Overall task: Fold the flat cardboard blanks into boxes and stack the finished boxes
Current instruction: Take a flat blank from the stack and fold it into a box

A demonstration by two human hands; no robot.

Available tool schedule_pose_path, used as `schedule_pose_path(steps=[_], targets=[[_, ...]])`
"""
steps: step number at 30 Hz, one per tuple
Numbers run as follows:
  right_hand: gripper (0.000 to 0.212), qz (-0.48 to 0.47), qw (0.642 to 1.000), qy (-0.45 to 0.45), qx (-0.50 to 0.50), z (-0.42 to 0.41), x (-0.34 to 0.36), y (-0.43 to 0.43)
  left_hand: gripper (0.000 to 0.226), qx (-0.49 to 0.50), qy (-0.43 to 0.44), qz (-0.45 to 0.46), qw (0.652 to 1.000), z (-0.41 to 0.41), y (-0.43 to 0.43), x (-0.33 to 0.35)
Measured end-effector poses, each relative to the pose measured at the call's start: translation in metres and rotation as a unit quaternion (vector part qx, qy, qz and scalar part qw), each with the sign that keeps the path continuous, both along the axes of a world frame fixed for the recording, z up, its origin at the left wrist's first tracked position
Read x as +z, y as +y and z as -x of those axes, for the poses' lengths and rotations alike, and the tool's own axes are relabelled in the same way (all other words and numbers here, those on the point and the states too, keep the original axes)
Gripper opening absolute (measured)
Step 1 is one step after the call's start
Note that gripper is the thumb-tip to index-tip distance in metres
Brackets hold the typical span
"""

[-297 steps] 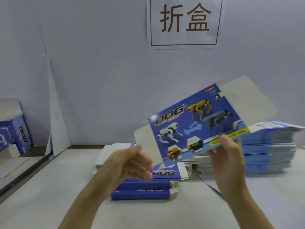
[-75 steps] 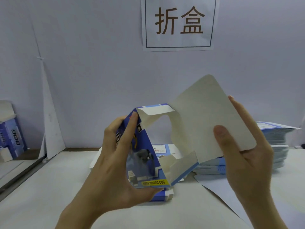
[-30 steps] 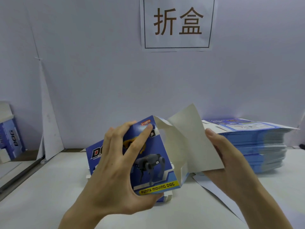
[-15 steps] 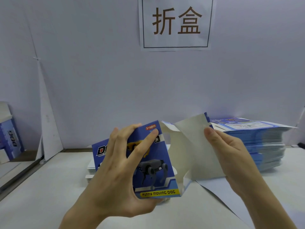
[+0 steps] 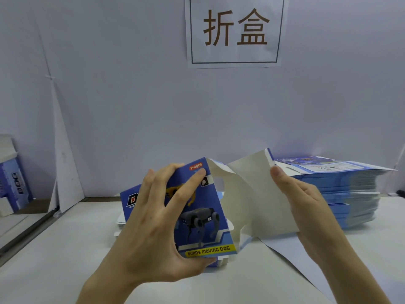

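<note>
Box (image 5: 203, 218), half-folded, in left hand (image 5: 153, 227)

Left hand (image 5: 153, 229) gripping partly folded blue printed cardboard box (image 5: 203, 218), right hand (image 5: 300, 205) pinching its large grey unprinted flap (image 5: 252, 194), tall stack of flat blue cardboard blanks (image 5: 348, 194) behind, white tabletop (image 5: 54, 260), white wall sign (image 5: 235, 31).

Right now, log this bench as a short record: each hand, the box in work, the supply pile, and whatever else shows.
left hand: grips the half-folded box, fingers on its printed front, thumb under the lower edge
right hand: pinches the open flap, thumb on its white inner side
box state: sleeve opened up, right end not yet closed
flat blanks: tall pile on the table, right of the hands
far left: blue printed box at the edge of view
wall: paper sign
</note>
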State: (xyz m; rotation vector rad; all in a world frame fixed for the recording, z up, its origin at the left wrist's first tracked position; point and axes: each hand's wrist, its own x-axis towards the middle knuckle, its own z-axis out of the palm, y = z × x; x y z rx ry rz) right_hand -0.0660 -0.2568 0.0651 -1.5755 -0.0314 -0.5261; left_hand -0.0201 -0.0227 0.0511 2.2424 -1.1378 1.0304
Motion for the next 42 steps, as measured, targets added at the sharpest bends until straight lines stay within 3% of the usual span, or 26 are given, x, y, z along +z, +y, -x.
schedule_pose_path(steps=[3,7,11,14,16,19,22,29,42], targets=[[0.056,-0.036,0.996,0.022,0.079,0.002,-0.001,-0.004,0.109,0.0,0.006,0.022,1.0,0.0,0.001,0.001],[0.026,-0.108,0.983,0.012,0.15,0.002,-0.001,-0.002,0.104,-0.016,-0.004,0.042,0.999,0.001,0.001,0.003],[0.03,-0.099,0.99,0.002,0.099,-0.002,-0.001,0.003,0.106,0.01,-0.019,0.021,1.0,0.0,0.001,0.004],[0.023,-0.114,0.987,-0.006,0.115,-0.001,-0.003,0.008,0.108,0.022,-0.015,0.013,1.0,-0.001,0.001,0.004],[0.031,-0.12,0.985,-0.007,0.123,-0.001,-0.006,0.013,0.108,0.033,-0.012,0.013,0.999,-0.001,0.0,0.003],[0.043,-0.087,0.99,-0.013,0.111,-0.002,-0.008,0.022,0.106,0.055,-0.018,0.007,0.998,0.0,-0.002,0.003],[0.018,-0.023,0.991,-0.077,0.103,0.0,-0.006,0.032,0.107,0.066,-0.016,0.008,0.998,0.002,-0.003,0.003],[0.033,0.092,0.985,-0.119,0.082,0.0,-0.016,0.048,0.115,0.081,-0.004,0.023,0.996,0.006,-0.01,0.0],[0.039,0.108,0.981,-0.142,0.08,-0.004,-0.019,0.047,0.107,0.067,0.007,0.027,0.997,0.008,-0.018,-0.006]])
